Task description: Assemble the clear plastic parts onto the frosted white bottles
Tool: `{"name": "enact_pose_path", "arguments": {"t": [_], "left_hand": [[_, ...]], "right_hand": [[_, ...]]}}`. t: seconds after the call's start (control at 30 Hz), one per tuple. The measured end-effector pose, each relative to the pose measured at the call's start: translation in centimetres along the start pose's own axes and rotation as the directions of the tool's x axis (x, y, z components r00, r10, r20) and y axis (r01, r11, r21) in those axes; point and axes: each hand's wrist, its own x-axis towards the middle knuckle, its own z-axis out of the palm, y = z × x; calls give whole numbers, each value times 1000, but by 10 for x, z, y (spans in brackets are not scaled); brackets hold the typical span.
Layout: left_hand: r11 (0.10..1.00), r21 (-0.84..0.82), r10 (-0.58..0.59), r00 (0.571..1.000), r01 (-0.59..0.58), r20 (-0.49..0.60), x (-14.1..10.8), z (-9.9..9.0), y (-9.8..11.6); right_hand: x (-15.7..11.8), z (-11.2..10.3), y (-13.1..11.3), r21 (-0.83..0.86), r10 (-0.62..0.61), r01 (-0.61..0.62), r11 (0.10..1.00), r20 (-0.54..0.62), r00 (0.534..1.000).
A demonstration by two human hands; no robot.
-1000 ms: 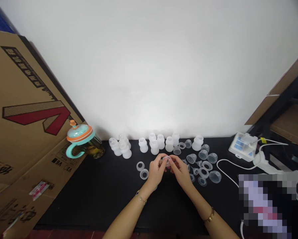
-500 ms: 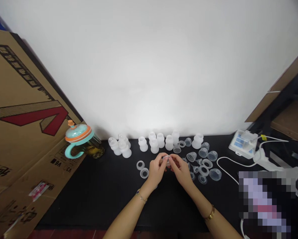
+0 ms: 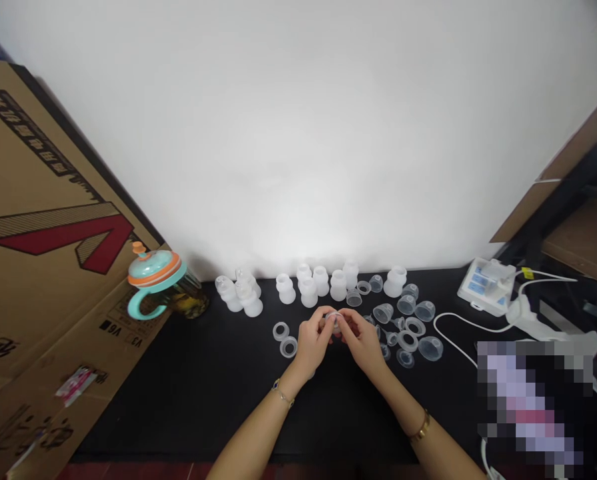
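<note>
From my remote view, at far left stands a cardboard box (image 3: 53,180), with a teal-handled jug (image 3: 151,268) beside it. Next along the black surface (image 3: 203,400) come capped white bottles (image 3: 249,301), then two pale rings (image 3: 283,347). My left hand (image 3: 312,339) and right hand (image 3: 360,339) meet near the middle, the fingers of both pinching a small translucent part (image 3: 335,318) between them; its lower portion is hidden. Open-necked bottles (image 3: 308,293) stand behind. Right of my hands lie clear domes (image 3: 383,313) and more rings, then a white case (image 3: 484,290).
</note>
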Motion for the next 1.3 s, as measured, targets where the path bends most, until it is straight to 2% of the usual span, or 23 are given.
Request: {"name": "enact_pose_path", "arguments": {"t": [1.3], "left_hand": [[1000,-6,4,1000,-4,0,0,-1,-1]], "right_hand": [[0,1,1,-23,-38,38,999,14,999]]}}
